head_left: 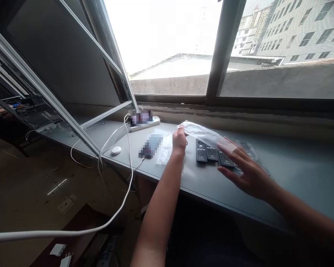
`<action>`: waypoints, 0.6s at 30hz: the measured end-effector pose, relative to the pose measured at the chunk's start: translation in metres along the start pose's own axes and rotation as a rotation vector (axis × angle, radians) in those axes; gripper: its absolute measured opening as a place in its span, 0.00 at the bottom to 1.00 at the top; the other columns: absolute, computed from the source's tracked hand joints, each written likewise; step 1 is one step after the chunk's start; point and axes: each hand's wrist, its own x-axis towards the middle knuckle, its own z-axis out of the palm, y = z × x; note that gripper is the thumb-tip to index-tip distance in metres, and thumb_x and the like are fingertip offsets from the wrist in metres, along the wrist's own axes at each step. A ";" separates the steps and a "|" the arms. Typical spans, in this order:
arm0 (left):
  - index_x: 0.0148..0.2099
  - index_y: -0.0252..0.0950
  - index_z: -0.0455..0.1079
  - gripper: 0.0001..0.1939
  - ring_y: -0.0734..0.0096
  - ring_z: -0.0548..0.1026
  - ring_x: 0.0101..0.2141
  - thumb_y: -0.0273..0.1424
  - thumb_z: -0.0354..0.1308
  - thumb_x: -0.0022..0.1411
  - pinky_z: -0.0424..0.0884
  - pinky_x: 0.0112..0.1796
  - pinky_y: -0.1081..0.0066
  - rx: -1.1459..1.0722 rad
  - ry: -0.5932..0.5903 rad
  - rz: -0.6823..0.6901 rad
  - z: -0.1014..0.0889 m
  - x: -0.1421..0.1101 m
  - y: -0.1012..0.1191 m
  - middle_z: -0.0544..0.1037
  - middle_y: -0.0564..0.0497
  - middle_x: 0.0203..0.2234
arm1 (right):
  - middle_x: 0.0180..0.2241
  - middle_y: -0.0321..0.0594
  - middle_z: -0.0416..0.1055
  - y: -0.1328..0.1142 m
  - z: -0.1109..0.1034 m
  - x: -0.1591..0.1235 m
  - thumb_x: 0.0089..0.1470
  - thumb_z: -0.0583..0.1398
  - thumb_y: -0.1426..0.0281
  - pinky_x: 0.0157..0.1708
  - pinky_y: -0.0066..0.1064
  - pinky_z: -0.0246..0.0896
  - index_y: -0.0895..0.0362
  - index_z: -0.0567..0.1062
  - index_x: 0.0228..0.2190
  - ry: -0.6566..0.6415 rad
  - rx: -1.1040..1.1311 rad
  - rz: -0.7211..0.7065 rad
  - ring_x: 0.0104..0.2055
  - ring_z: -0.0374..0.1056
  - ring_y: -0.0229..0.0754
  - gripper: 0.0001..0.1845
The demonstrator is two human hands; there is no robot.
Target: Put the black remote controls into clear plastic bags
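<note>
Above the desk (300,167), the left hand (179,141) pinches a flat bag (202,133).

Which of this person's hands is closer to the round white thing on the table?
Left. The left hand is to the right of the round white thing; the right hand is farther right, by the remotes.

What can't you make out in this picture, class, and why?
In the head view:
Upper ends of the remotes: veiled by the plastic sleeve.
Remote lettering: too small.
Both pixelated objects: masked by mosaic.
Right forearm: cut off by the right edge.
</note>
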 end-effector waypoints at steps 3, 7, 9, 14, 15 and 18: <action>0.42 0.38 0.76 0.24 0.69 0.73 0.31 0.55 0.61 0.78 0.55 0.24 0.72 -0.007 -0.014 -0.013 0.000 0.000 -0.001 0.79 0.47 0.34 | 0.82 0.43 0.59 -0.002 -0.001 -0.001 0.76 0.66 0.62 0.77 0.68 0.62 0.37 0.54 0.84 -0.029 0.014 -0.009 0.85 0.51 0.69 0.46; 0.36 0.39 0.71 0.24 0.73 0.63 0.24 0.52 0.63 0.78 0.55 0.24 0.70 -0.037 0.031 -0.017 0.001 0.002 -0.001 0.66 0.54 0.25 | 0.84 0.39 0.54 -0.005 -0.002 0.001 0.75 0.67 0.64 0.78 0.71 0.58 0.35 0.65 0.80 -0.041 0.011 -0.047 0.85 0.48 0.70 0.39; 0.34 0.40 0.68 0.24 0.74 0.60 0.23 0.50 0.62 0.79 0.56 0.24 0.70 -0.045 0.059 -0.006 0.000 0.002 0.000 0.61 0.56 0.23 | 0.83 0.39 0.56 -0.006 -0.002 0.002 0.75 0.68 0.65 0.78 0.72 0.58 0.36 0.68 0.79 -0.036 0.016 -0.052 0.85 0.49 0.70 0.38; 0.38 0.39 0.72 0.22 0.74 0.63 0.24 0.50 0.61 0.79 0.58 0.24 0.72 -0.098 0.156 -0.016 -0.003 0.002 0.004 0.65 0.55 0.25 | 0.83 0.38 0.56 -0.005 -0.004 0.002 0.74 0.69 0.66 0.77 0.74 0.59 0.36 0.68 0.79 -0.037 0.027 -0.051 0.85 0.49 0.71 0.39; 0.40 0.38 0.74 0.22 0.74 0.65 0.24 0.51 0.61 0.79 0.58 0.24 0.72 -0.115 0.154 -0.013 -0.004 0.002 0.005 0.69 0.54 0.26 | 0.83 0.38 0.56 -0.005 -0.004 0.002 0.74 0.69 0.66 0.77 0.74 0.59 0.35 0.68 0.79 -0.039 0.027 -0.053 0.85 0.49 0.71 0.39; 0.49 0.37 0.81 0.23 0.72 0.75 0.31 0.52 0.58 0.79 0.57 0.23 0.75 -0.190 0.069 -0.008 -0.004 0.001 0.008 0.81 0.47 0.34 | 0.83 0.36 0.57 -0.006 -0.007 0.003 0.73 0.69 0.67 0.77 0.74 0.60 0.35 0.69 0.78 -0.041 0.029 -0.076 0.85 0.49 0.71 0.39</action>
